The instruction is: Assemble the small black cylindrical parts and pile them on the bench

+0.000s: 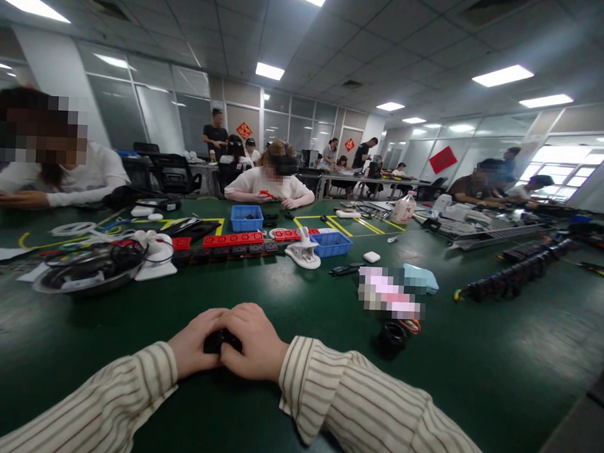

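Both hands rest low on the green table (294, 413), at about 6 o'clock in the head view. The left hand (195, 345) and the right hand (254, 348) are pressed together, fingers curled around a small black object (220, 341) that shows only as a dark patch between them. What the object is cannot be told. Both wrists come out of striped sleeves (364, 409).

At about 3 o'clock from the hands, near them, sits a small black ring (393, 335) with orange wire beside it. Just past it lies a blurred pink and white patch.

At about 10 o'clock from the hands, well apart, a metal bowl (87, 277) holds coiled black cables. Behind it stand white parts (155, 250). At 12 o'clock a row of red and black power strips (231, 243) runs across the table. A white clamp (303, 252) stands just beside a blue bin (332, 244), and a second blue bin (247, 218) sits farther back. A small white case (371, 257) lies at about 1 o'clock.

At 2 o'clock, well apart, a long line of black blocks (515, 272) stretches toward the right edge.

Across the table a person in a white shirt (268, 185) leans over their own work. Another person in white (79, 173) sits at about 10 o'clock, forearm on the table. More people sit and stand at tables farther back.
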The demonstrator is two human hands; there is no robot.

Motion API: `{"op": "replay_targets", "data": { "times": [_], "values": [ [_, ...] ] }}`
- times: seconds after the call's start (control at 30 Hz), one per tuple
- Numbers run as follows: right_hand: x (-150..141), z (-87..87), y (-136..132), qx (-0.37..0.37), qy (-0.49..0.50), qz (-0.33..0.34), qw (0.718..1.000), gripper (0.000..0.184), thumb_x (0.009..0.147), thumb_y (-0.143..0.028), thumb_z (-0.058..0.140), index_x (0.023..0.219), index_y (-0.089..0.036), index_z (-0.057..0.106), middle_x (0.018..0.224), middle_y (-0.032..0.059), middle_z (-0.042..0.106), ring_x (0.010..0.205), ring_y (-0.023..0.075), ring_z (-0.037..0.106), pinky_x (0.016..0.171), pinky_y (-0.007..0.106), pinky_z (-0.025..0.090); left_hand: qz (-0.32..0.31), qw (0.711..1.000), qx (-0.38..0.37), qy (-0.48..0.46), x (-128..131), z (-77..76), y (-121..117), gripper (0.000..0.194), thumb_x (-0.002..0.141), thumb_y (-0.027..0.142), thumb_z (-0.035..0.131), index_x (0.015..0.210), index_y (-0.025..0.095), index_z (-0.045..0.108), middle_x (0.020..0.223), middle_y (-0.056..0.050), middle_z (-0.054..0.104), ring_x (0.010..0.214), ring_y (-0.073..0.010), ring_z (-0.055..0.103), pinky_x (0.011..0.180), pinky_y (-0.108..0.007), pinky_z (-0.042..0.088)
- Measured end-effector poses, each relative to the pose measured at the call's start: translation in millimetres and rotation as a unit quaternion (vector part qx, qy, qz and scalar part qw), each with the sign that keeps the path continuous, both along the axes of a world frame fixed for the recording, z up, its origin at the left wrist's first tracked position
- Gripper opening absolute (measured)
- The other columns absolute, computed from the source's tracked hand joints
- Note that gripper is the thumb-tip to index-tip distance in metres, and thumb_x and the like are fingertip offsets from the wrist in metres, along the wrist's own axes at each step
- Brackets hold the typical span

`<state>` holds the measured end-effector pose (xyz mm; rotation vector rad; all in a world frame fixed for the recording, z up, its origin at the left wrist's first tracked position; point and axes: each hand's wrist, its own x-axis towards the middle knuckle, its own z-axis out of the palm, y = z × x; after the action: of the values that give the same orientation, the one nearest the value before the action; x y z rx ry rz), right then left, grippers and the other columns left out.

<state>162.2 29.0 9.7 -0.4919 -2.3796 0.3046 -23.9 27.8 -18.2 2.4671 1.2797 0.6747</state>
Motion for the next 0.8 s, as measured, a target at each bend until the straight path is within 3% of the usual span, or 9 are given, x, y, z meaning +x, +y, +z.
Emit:
{"op": "replay_targets", "data": {
  "times": [0.1,0.3,0.53,0.63,0.8],
  "values": [
    [1,3.0,-2,-0.013,0.019,-0.026,0.999,0.03,0.075,-0.023,0.058,0.103,-0.018,0.05,0.105,0.0059,0.058,0.1,0.0186,0.05,0.091,0.034,0.035,0.026,0.999,0.017,0.009,0,-5.6,0,0.056,0.061,0.036,0.065,0.112,0.016,0.052,0.118,-0.012,0.055,0.109,-0.0311,0.051,0.097,-0.046,0.04],
    [1,4.1,-1,-0.036,0.026,-0.092,0.995,0.03,0.077,-0.031,0.062,0.101,-0.016,0.051,0.098,0.0052,0.057,0.093,0.0182,0.049,0.084,0.031,0.038,0.076,0.994,0.053,0.055,5,-5.2,-2,0.058,0.058,0.046,0.065,0.105,0.017,0.052,0.109,-0.012,0.059,0.106,-0.0339,0.052,0.104,-0.056,0.025],
    [-2,1.3,3,-0.044,-0.009,-0.135,0.99,0.037,0.074,-0.044,0.066,0.096,-0.017,0.053,0.093,0.0039,0.054,0.089,0.0187,0.048,0.079,0.032,0.038,0.093,0.992,0.027,0.084,3,-0.5,2,0.031,0.061,0.037,0.061,0.087,0.021,0.059,0.098,-0.006,0.063,0.097,-0.0271,0.056,0.102,-0.052,0.027],
    [-2,1.6,4,-0.032,-0.027,-0.124,0.991,0.027,0.076,-0.037,0.064,0.092,-0.018,0.055,0.092,0.0038,0.054,0.088,0.018,0.048,0.079,0.031,0.038,0.084,0.994,0.01,0.068,2,2.4,4,0.03,0.062,0.032,0.059,0.09,0.021,0.06,0.098,-0.005,0.063,0.097,-0.0262,0.056,0.102,-0.05,0.028],
    [-1,0.8,4,-0.007,-0.029,-0.039,0.999,0.02,0.071,-0.018,0.06,0.091,-0.017,0.055,0.098,0.004,0.058,0.092,0.0169,0.051,0.083,0.029,0.039,0.033,0.999,-0.005,0.037,2,7.1,2,0.023,0.063,0.028,0.057,0.083,0.02,0.061,0.098,-0.006,0.062,0.096,-0.0253,0.056,0.092,-0.04,0.042]
  ]
}}
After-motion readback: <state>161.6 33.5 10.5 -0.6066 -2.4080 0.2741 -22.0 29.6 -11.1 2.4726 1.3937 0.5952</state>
